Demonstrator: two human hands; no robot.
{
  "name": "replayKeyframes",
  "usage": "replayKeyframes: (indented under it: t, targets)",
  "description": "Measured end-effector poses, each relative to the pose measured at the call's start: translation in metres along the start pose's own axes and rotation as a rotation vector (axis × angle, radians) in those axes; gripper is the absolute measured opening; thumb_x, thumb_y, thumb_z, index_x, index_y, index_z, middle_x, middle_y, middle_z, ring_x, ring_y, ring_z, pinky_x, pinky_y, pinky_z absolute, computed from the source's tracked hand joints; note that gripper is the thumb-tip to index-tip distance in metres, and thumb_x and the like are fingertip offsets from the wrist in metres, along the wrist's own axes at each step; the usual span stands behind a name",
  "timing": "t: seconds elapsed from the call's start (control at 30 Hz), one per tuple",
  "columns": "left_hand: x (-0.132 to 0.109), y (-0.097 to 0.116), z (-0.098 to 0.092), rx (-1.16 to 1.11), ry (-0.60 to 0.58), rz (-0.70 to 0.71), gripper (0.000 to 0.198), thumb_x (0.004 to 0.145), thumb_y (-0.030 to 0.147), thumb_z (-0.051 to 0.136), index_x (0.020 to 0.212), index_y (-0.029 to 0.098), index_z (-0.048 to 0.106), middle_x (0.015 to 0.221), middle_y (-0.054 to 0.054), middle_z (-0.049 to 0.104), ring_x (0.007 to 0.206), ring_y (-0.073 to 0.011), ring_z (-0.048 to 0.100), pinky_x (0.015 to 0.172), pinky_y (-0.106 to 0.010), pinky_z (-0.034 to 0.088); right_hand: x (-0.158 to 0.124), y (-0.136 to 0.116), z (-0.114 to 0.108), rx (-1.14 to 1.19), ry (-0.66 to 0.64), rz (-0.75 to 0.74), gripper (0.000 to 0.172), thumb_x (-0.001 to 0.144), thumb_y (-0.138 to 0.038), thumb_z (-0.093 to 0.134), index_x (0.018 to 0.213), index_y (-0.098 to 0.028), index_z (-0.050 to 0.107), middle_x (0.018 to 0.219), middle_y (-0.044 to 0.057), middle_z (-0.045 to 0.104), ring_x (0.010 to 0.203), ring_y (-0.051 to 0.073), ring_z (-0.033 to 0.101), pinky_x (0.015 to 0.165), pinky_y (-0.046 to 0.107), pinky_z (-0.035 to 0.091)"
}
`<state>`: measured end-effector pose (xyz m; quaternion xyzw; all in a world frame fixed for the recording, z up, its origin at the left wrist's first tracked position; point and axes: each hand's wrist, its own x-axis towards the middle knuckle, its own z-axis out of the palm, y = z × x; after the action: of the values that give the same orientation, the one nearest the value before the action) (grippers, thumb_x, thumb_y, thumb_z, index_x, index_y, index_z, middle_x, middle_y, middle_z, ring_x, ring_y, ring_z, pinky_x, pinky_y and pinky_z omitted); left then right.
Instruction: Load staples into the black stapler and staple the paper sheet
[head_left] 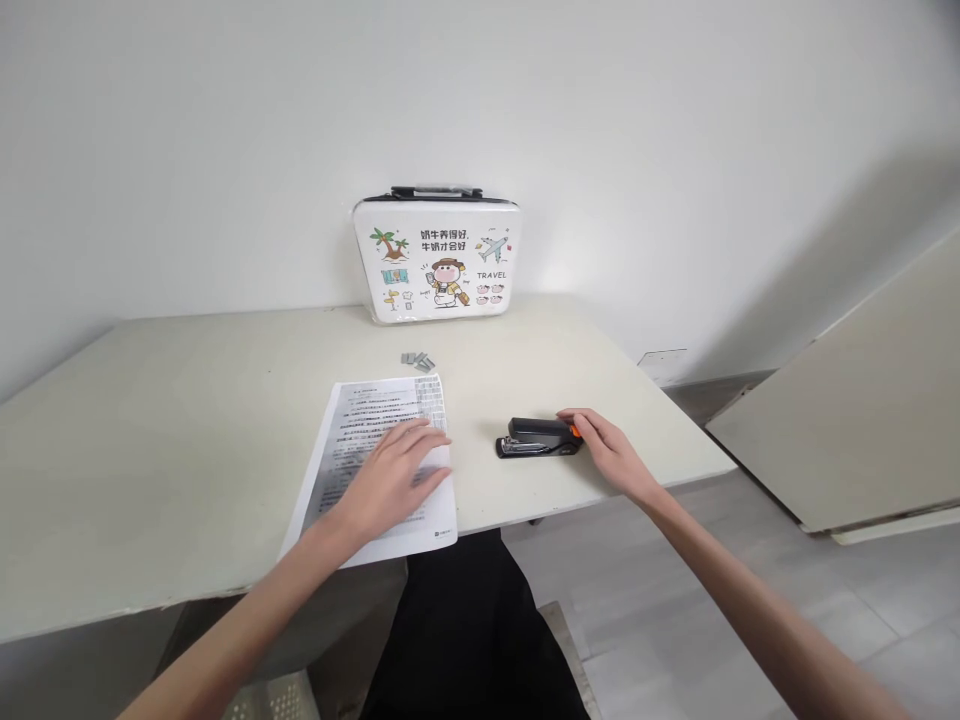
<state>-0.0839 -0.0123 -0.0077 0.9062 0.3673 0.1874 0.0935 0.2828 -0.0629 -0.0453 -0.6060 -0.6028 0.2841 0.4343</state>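
Observation:
My left hand (390,480) lies flat with its fingers stretched out on a printed sheet of paper (367,420), near the sheet's right side. Whether more sheets lie under it I cannot tell. A black stapler (536,437) with an orange part at its back end rests on the table to the right of the paper. My right hand (611,455) is closed around that back end, its fingers partly hidden behind the stapler. The stapler's front points left, toward the paper. Several strips of staples (418,361) lie just beyond the paper's top edge.
A white case (439,260) with cartoon prints and a black handle stands upright at the back of the pale table (187,420), near the wall. The table's front edge runs close to my lap. At the right a pale panel (847,420) stands above the grey floor.

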Motion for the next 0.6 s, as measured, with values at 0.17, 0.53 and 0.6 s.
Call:
replayKeyframes:
  t: [0.17, 0.53, 0.6]
  targets:
    - [0.058, 0.038, 0.029, -0.145, 0.02, 0.056, 0.026, 0.1, 0.04, 0.068, 0.12, 0.024, 0.071, 0.128, -0.006, 0.073, 0.131, -0.0293, 0.059, 0.113, -0.048, 0.045, 0.004, 0.006, 0.003, 0.005, 0.002, -0.029, 0.047, 0.104, -0.062, 0.044, 0.122, -0.026, 0.068, 0.128, 0.01, 0.073, 0.12, 0.027, 0.067, 0.109, 0.045, 0.049]
    - [0.058, 0.034, 0.037, -0.157, 0.061, 0.036, 0.014, 0.1, 0.037, 0.069, 0.101, 0.023, 0.072, 0.109, -0.003, 0.077, 0.115, -0.0276, 0.066, 0.102, -0.045, 0.048, -0.005, -0.001, 0.01, -0.047, 0.036, 0.005, 0.052, 0.106, -0.062, 0.036, 0.118, -0.025, 0.07, 0.124, 0.009, 0.075, 0.117, 0.027, 0.068, 0.105, 0.04, 0.049]
    - [0.048, 0.027, 0.03, -0.142, 0.063, 0.039, 0.017, 0.101, 0.039, 0.066, 0.103, 0.023, 0.072, 0.109, -0.004, 0.076, 0.113, -0.0277, 0.066, 0.101, -0.045, 0.049, -0.005, -0.001, 0.011, -0.059, 0.041, 0.004, 0.051, 0.106, -0.062, 0.037, 0.118, -0.025, 0.07, 0.123, 0.009, 0.076, 0.116, 0.027, 0.069, 0.103, 0.039, 0.05]
